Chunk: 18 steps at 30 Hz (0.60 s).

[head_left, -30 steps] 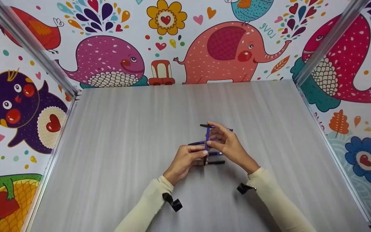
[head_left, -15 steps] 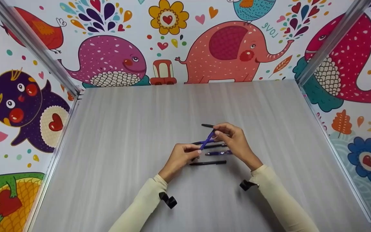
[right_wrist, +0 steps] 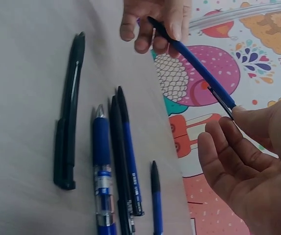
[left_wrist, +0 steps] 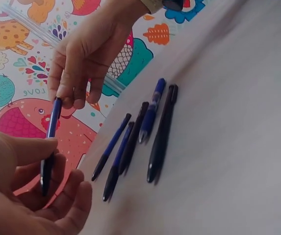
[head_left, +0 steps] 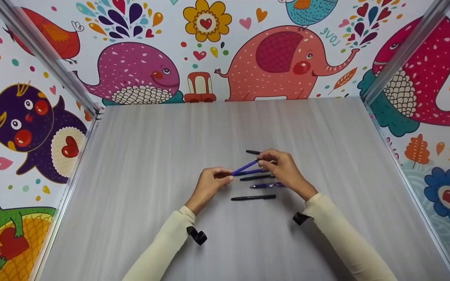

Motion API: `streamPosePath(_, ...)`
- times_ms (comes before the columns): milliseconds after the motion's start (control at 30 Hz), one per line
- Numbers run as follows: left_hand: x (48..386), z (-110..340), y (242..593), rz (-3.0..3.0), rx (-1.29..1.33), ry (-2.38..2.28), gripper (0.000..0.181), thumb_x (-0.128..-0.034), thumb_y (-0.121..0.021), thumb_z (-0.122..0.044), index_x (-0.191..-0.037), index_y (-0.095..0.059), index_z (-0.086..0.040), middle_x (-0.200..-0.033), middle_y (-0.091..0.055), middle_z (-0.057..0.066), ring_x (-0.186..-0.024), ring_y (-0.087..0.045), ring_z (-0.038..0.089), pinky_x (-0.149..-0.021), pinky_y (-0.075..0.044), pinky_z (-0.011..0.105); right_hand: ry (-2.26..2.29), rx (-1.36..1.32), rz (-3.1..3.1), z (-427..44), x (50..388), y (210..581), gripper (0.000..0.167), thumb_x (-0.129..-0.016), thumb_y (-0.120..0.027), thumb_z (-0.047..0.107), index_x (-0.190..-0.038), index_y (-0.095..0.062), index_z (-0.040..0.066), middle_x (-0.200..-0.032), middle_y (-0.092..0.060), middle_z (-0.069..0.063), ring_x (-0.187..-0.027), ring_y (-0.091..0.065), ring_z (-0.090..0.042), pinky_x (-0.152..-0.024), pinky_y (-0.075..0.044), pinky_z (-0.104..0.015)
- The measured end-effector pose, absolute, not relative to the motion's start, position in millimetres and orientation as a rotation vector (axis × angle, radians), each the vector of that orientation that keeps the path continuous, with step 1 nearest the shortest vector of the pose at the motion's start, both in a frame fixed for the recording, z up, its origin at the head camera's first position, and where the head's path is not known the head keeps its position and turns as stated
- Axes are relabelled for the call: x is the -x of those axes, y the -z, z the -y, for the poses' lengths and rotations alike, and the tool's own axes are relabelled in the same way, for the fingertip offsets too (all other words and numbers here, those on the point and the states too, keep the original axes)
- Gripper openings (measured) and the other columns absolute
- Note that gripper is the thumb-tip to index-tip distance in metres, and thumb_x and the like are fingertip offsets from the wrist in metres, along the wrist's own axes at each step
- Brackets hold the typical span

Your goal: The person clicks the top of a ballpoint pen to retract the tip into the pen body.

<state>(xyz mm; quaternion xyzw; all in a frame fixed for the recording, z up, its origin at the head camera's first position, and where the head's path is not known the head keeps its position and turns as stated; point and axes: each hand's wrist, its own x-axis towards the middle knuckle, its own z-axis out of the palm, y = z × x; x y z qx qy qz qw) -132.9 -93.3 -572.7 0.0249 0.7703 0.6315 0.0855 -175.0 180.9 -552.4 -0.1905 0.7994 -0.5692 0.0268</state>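
A blue pen (left_wrist: 53, 120) with a black grip and a dark clip is held up above the table between both hands. My left hand (head_left: 209, 185) pinches it near the black tip end with thumb and fingers. At the other end, by the clip, my right hand (head_left: 283, 169) pinches it. Under and beside the hands lie a black pen (head_left: 253, 198), a blue pen with a clear section (right_wrist: 102, 161), a second black pen (head_left: 252, 178) and two more blue-and-black pens, one of them a thin blue pen (left_wrist: 112, 147). The right hand partly covers some of these in the head view.
The pens lie roughly parallel on a grey wood-grain table (head_left: 150, 148). A cartoon-printed wall (head_left: 205, 50) rises behind it, with metal rails (head_left: 45, 54) at the corners. Black straps (head_left: 197, 235) hang at the sleeve cuffs.
The held pen has swung from nearly upright to a shallow slant. My left hand has moved left, and my right hand has shifted its hold to the pen's clip end.
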Motion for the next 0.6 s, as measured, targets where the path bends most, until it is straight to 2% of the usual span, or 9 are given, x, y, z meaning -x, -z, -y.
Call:
streamPosePath(133, 139, 97, 578, -2.439, -0.116, -1.817, 0.015, -0.0977, -0.083, -0.006, -0.113, -0.085, -0.007, -0.106, -0.08, 0.003, -0.101, -0.07, 0.02, -0.086, -0.06, 0.032, 1.702, 0.569, -2.502, -179, 179, 559, 0.014, -0.104, -0.075, 0.005, -0.116, -0.079, 0.0, -0.109, -0.079, -0.019, -0.096, -0.076, -0.046, -0.084, -0.065, -0.038)
streamPosePath(200, 142, 99, 582, -2.481, -0.139, -1.824, 0.016, -0.0972, -0.083, -0.004, -0.112, -0.085, -0.009, -0.107, -0.08, 0.003, -0.103, -0.071, 0.02, -0.089, -0.061, 0.034, 1.677, 0.567, -2.52, -178, 181, 563, 0.014, -0.104, -0.075, 0.007, -0.117, -0.079, 0.001, -0.108, -0.08, -0.015, -0.096, -0.076, -0.043, -0.084, -0.065, -0.039)
streamPosePath(367, 147, 102, 590, -2.551, -0.219, -1.867, 0.016, -0.0964, -0.082, 0.001, -0.11, -0.082, -0.007, -0.106, -0.08, 0.007, -0.102, -0.073, 0.021, -0.09, -0.062, 0.033, 1.619, 0.562, -2.57, -176, 185, 568, 0.013, -0.105, -0.075, 0.007, -0.116, -0.08, 0.001, -0.107, -0.08, -0.008, -0.096, -0.075, -0.029, -0.084, -0.061, -0.031)
streamPosePath(600, 155, 106, 598, -2.722, -0.362, -1.792, 0.014, -0.0965, -0.083, 0.0, -0.109, -0.081, -0.006, -0.107, -0.078, 0.004, -0.105, -0.072, 0.02, -0.091, -0.062, 0.034, 1.567, 0.599, -2.62, -173, 191, 574, 0.01, -0.105, -0.075, 0.006, -0.113, -0.08, 0.003, -0.106, -0.08, -0.007, -0.096, -0.074, -0.021, -0.091, -0.061, -0.045)
